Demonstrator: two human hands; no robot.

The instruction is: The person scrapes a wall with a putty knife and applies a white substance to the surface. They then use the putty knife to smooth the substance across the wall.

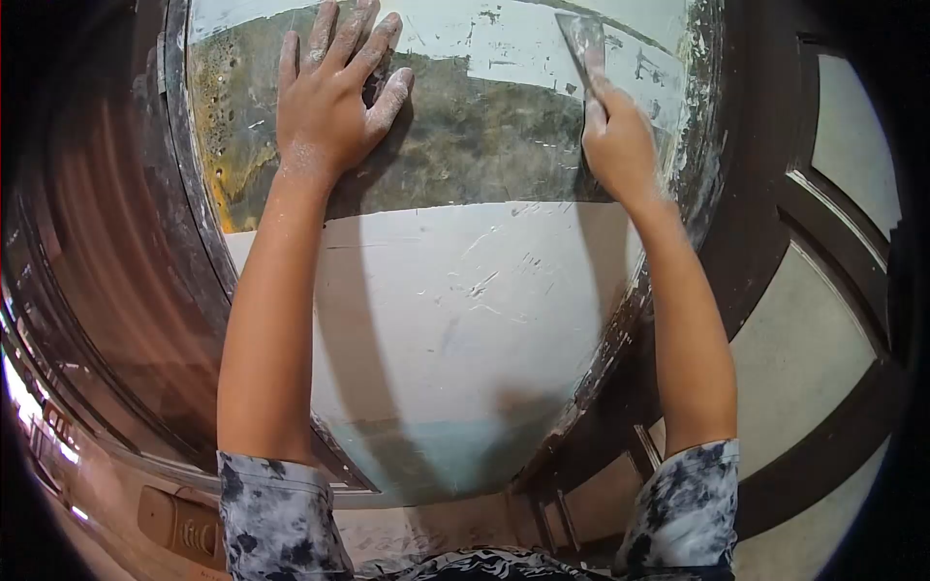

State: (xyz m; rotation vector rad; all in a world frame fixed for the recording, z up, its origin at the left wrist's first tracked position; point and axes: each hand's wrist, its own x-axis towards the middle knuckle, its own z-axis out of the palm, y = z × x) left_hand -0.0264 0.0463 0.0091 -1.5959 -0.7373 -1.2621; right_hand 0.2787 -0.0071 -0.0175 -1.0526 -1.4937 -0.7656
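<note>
My left hand (334, 92) lies flat with fingers spread on a dark, stained band of a wall panel (465, 310), dusted with white powder. My right hand (618, 140) is closed around the handle of a metal scraper (584, 44), whose blade rests against the white-coated strip near the panel's top right. Below the dark band the panel is covered in smooth white filler, turning pale green near the bottom.
A dark wooden frame (194, 223) borders the panel on the left, and a dark door frame with pale panels (804, 329) stands to the right. My patterned grey-and-white sleeves (276, 518) show at the bottom edge.
</note>
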